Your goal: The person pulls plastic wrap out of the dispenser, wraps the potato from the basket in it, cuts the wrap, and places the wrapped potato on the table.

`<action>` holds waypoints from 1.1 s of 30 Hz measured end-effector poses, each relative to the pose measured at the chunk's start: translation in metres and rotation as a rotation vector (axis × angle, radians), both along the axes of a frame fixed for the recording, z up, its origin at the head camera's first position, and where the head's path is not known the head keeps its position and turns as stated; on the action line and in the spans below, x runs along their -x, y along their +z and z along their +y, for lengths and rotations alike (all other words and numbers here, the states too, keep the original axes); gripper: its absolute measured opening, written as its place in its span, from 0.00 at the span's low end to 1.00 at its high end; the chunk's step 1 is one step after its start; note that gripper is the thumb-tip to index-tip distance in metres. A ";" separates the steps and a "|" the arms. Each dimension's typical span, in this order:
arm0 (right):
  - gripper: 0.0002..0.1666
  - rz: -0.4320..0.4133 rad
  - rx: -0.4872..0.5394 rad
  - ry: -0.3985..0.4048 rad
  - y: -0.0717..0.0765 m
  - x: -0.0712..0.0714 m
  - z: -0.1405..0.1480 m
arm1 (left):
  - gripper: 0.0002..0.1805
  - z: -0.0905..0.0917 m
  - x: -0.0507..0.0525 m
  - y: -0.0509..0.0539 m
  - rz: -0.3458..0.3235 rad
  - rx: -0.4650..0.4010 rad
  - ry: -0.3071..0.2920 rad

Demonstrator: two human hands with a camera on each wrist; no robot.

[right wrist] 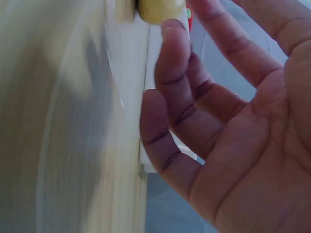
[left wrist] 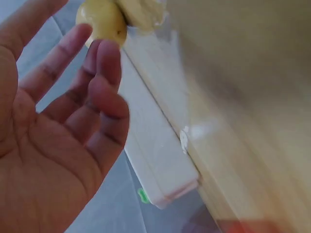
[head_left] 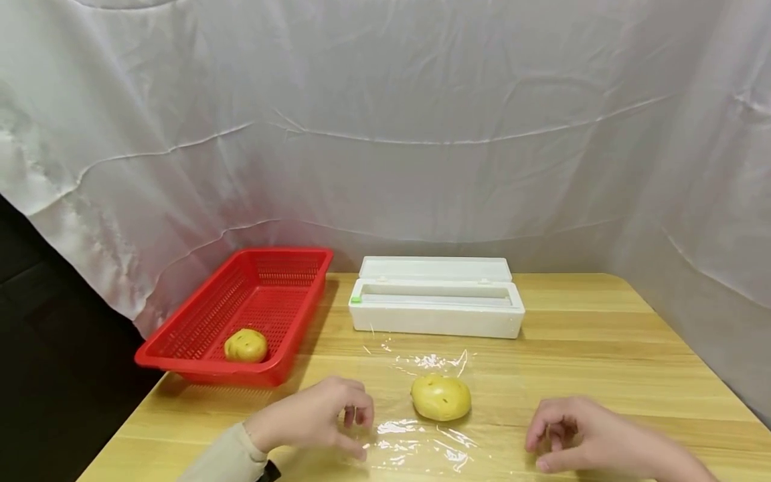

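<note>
A yellow potato [head_left: 441, 397] lies on a sheet of clear plastic wrap [head_left: 397, 445] spread over the wooden table. To its left hovers my left hand [head_left: 325, 415], fingers loosely bent, with nothing between them. My right hand [head_left: 584, 435] is off to the potato's right, also loosely curled and holding nothing. In both wrist views the palms face the camera and the fingers stand apart from the potato [left wrist: 103, 22]. Whether any fingertip touches the wrap's edge cannot be made out.
Behind the potato stands a white cling film box [head_left: 436, 320] with its lid up and a green piece at its left end. A red plastic basket [head_left: 301, 321] at the left holds another potato [head_left: 245, 345]. A grey curtain [head_left: 421, 134] hangs behind the table.
</note>
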State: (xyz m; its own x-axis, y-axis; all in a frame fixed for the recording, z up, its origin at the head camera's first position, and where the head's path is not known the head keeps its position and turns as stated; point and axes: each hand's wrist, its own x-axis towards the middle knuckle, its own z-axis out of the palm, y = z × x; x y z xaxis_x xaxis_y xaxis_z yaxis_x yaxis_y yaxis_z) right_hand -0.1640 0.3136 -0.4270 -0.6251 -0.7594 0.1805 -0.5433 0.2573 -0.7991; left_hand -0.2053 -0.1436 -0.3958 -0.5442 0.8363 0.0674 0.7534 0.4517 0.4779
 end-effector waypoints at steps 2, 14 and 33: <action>0.11 -0.003 -0.045 -0.009 0.001 -0.005 -0.005 | 0.15 -0.007 -0.006 -0.004 0.004 0.015 -0.018; 0.12 0.115 -0.182 -0.030 -0.008 -0.015 -0.017 | 0.16 -0.021 -0.015 -0.019 0.042 0.059 -0.022; 0.15 0.173 -0.203 -0.042 -0.010 -0.016 -0.014 | 0.08 -0.030 -0.012 -0.026 0.082 -0.013 -0.017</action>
